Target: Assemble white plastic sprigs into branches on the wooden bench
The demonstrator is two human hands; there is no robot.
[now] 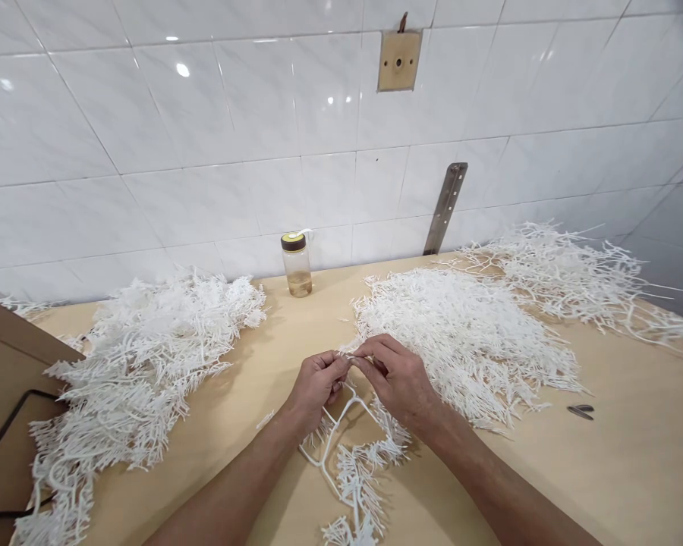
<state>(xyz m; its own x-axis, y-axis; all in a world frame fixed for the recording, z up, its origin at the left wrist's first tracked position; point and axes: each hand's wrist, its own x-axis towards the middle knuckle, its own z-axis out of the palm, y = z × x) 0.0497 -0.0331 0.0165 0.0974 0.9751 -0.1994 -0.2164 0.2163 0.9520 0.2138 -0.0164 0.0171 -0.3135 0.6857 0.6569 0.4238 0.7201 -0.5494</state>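
Observation:
Both hands meet over the middle of the table. My left hand [320, 381] is closed, its thumb and fingers pinching a white artificial branch [331, 440] near its upper end. Facing it, my right hand [395, 375] pinches at the same spot with thumb and forefinger; the small white piece between its fingertips is mostly hidden. From the hands the branch's bare, forked stems hang down toward me, with feathery white sprigs [360, 478] on the lower part. Just behind my right hand lies a dense heap of white sprigs [461, 334].
A larger white pile [148, 356] spreads along the left beside a brown box-like panel [17, 379]. Bare white stems [569, 273] lie at the back right. A bottle [297, 265] stands near the tiled wall, and a metal strip [446, 208] leans there. Small dark snips [580, 412] rest at right.

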